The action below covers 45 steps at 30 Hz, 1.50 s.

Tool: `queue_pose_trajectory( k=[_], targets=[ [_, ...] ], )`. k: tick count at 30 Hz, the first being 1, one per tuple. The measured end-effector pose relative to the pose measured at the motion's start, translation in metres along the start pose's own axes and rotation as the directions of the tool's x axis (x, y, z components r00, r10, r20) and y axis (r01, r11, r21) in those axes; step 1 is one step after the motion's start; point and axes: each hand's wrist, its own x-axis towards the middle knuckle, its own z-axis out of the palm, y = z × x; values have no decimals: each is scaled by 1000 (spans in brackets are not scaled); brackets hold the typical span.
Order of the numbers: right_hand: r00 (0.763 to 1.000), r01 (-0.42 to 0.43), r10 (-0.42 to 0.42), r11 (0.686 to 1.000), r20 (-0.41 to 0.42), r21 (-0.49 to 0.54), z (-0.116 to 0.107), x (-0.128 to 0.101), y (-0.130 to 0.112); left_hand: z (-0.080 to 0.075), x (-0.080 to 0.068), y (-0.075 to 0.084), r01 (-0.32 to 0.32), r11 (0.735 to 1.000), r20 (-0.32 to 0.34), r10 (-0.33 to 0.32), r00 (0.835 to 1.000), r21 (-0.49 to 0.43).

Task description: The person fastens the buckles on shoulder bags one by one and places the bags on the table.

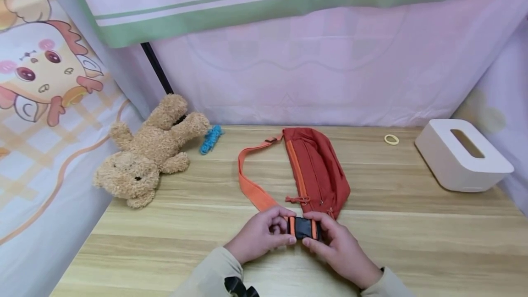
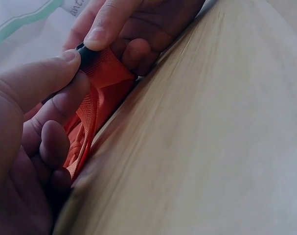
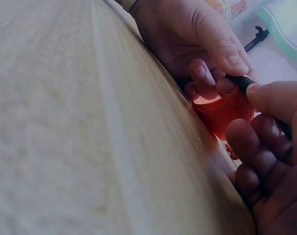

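Observation:
A red waist bag [image 1: 319,168] lies on the table with its orange strap [image 1: 249,187] looped out to the left. At its near end, a black side-release buckle [image 1: 303,228] with orange webbing on both sides is held just above the table. My left hand [image 1: 266,233] pinches the buckle's left end between thumb and fingers. On the right end, my right hand [image 1: 340,246] pinches with thumb and index finger. The two buckle parts look joined, though fingertips cover the ends. In the left wrist view, the dark buckle [image 2: 89,55] sits between both thumbs, above the orange webbing [image 2: 109,73].
A brown teddy bear [image 1: 152,150] lies at the left, beside a blue bundle of cord [image 1: 211,140]. Toward the back right are a small pale ring [image 1: 391,140] and a white tissue box [image 1: 462,155]. Printed cloth curtains [image 1: 309,72] hang behind the table.

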Motion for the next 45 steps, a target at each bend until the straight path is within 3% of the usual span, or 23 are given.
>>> queue_pose_trajectory(
  k=[6, 12, 29, 45],
  targets=[
    [999, -31, 31, 999, -13, 6, -2, -1, 0, -1, 0, 1, -8, 1000, 4, 8, 1000, -3],
    [1000, -22, 20, 998, -23, -60, -5, -3, 1, -1, -1, 0, -13, 1000, 10, 13, 1000, 12],
    [997, -75, 73, 979, -15, -192, -10, -4, -5, -4, -7, 6, -59, 969, 46, 50, 998, 241],
    [997, -63, 71, 981, 33, -186, -10, -8, -4, -5, -13, 6, -30, 968, 61, 16, 998, 248]
  ],
)
